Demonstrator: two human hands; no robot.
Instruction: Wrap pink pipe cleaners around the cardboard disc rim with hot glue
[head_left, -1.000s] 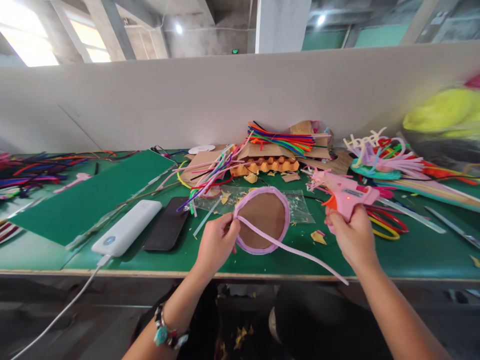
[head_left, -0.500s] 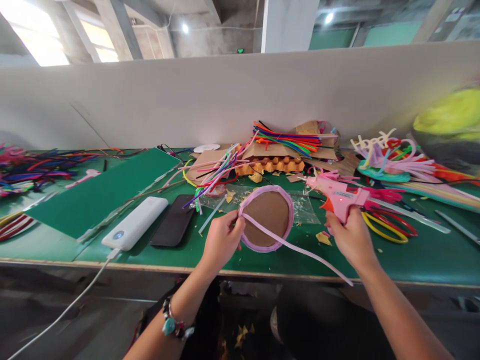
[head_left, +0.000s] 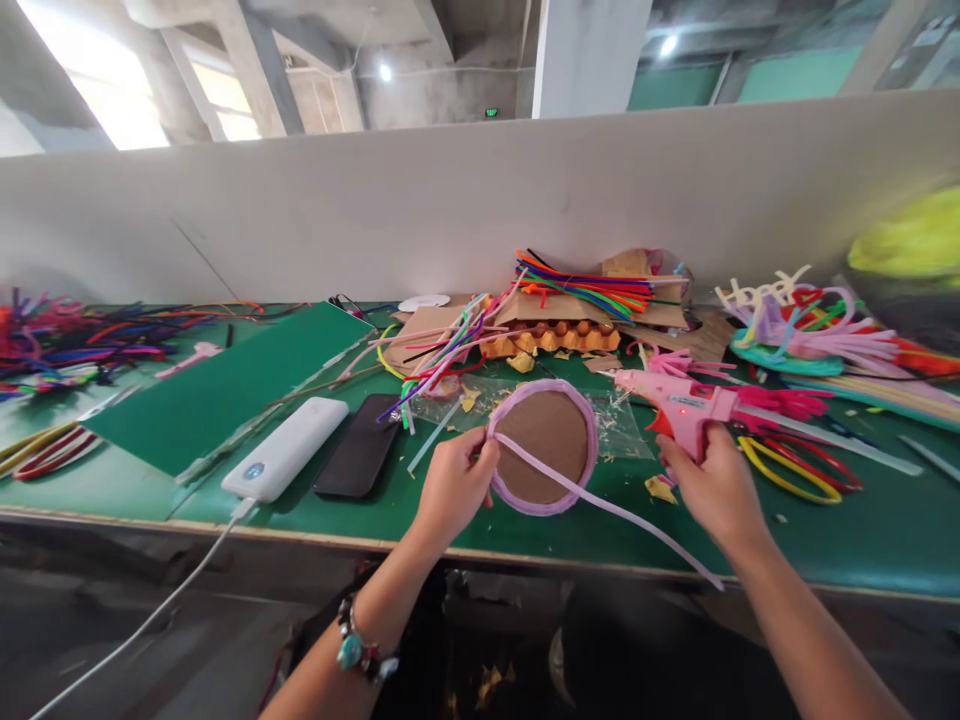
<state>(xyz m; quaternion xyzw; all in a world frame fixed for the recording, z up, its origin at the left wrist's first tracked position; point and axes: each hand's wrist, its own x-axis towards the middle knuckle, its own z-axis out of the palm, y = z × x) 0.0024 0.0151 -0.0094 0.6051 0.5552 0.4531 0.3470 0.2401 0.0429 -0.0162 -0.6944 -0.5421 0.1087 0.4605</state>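
Observation:
Between the thumb and fingers of my left hand (head_left: 454,485) is the left rim of a round brown cardboard disc (head_left: 551,450), edged in lilac pipe cleaner. A loose lilac pipe cleaner (head_left: 619,508) runs from that pinch across the disc and hangs past its lower right side, its far end free. My right hand (head_left: 716,490) is closed around the handle of a pink glue gun (head_left: 690,402), whose small red light glows. The gun's nozzle points left, to the upper right of the disc and apart from it. A glue stick (head_left: 832,440) sticks out of its back.
A white power bank (head_left: 289,450) with a cable and a black phone (head_left: 358,445) lie left of my hand. Behind are pipe cleaner bundles (head_left: 585,290) and an egg carton (head_left: 551,338). A green board (head_left: 240,390) lies at left; plastic film (head_left: 630,435) lies beyond the disc.
The whole view has shifted slightly, so everything sits a little lower and further right. Both hands keep their holds; the disc and glue gun stay in nearly the same places relative to each other.

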